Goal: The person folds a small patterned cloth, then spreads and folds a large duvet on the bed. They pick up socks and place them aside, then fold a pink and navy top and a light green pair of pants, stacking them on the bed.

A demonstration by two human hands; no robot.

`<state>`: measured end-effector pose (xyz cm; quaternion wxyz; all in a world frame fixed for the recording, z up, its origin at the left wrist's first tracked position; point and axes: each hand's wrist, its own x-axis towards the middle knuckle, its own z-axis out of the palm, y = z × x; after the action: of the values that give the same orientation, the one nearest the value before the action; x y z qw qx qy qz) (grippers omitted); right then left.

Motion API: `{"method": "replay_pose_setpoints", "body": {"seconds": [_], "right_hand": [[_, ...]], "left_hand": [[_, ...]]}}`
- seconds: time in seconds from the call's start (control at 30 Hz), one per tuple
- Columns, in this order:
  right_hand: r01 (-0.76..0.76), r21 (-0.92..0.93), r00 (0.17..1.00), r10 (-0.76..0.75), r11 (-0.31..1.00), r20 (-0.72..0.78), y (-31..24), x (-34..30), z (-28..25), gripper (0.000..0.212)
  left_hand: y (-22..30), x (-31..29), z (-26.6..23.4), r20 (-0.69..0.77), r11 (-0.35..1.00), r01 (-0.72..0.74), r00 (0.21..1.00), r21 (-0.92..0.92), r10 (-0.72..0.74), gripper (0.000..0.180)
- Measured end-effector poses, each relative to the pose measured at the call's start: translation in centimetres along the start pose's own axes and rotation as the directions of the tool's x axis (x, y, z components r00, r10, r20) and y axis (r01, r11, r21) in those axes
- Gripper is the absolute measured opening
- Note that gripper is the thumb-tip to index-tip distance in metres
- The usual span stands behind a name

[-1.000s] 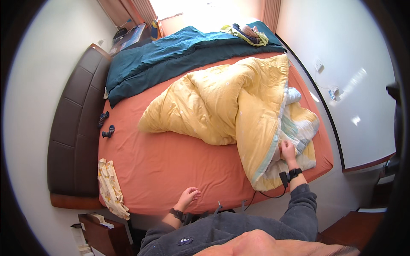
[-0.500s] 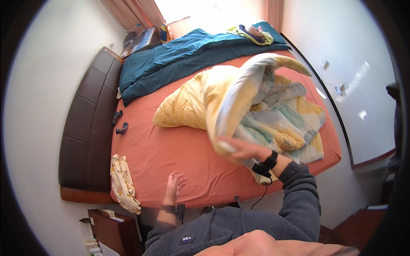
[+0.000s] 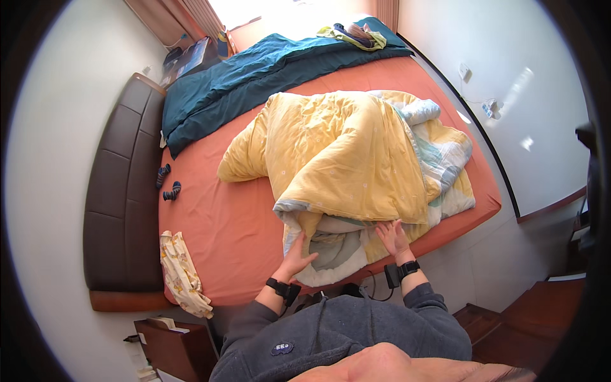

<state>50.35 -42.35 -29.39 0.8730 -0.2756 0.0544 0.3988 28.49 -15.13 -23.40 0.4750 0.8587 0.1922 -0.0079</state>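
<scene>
- From where I stood, the yellow quilt (image 3: 347, 159) lay rumpled across the middle and foot end of the bed, its near edge by the person's hands.
- The left hand (image 3: 297, 259) was at the near corner of the quilt, thumb spread well away from the fingers, which reached up beside the turned edge.
- The right hand (image 3: 393, 240) was at the quilt's near hem, thumb and fingers spread, fingertips touching or just beside the cloth; I could not tell which.
- Between the hands, the quilt's pale gray-green underside showed in a hollow fold.
- Beneath it all stretched a coral fitted sheet (image 3: 223, 254).
- A dark teal blanket (image 3: 235, 89) ran along the bed's far side, with a bundle of clothes (image 3: 359, 38) on its right end.
- Near the brown padded headboard (image 3: 121, 191) lay two striped socks (image 3: 170, 191) and, closer to the person, a cream patterned cloth (image 3: 181, 274).
</scene>
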Motion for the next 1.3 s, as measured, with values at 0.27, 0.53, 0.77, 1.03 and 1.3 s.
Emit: {"method": "replay_pose_setpoints", "body": {"seconds": [0.27,0.53,0.77,1.03,1.3], "right_hand": [[0.24,-0.164,0.863,-0.287,0.957,-0.416,-1.2,7.9,4.6,0.039],[0.607,-0.571,0.79,-0.342,0.553,0.509,11.1,3.9,25.4,0.049],[0.633,-0.766,0.505,0.691,0.111,0.517,34.0,-6.1,30.0,0.036],[0.561,-0.822,0.339,0.877,0.101,0.339,43.3,-8.3,27.2,0.058],[0.354,-0.9,0.417,0.818,0.255,0.397,39.4,-8.2,24.9,0.052]], "left_hand": [[-1.0,-3.3,1.1,0.464,0.962,0.217,0.878,-0.166,-0.118,0.063],[-2.4,-6.6,-17.6,-0.166,0.594,-0.155,0.985,-0.789,0.036,0.05],[-7.0,-12.4,-36.7,-0.099,0.791,-0.047,0.995,-0.611,-0.017,0.067],[-7.9,-8.5,-27.4,0.141,0.873,-0.315,0.949,0.372,0.282,0.106],[-15.0,-8.7,-18.4,0.348,0.842,-0.177,0.938,0.51,-0.013,0.07]]}}
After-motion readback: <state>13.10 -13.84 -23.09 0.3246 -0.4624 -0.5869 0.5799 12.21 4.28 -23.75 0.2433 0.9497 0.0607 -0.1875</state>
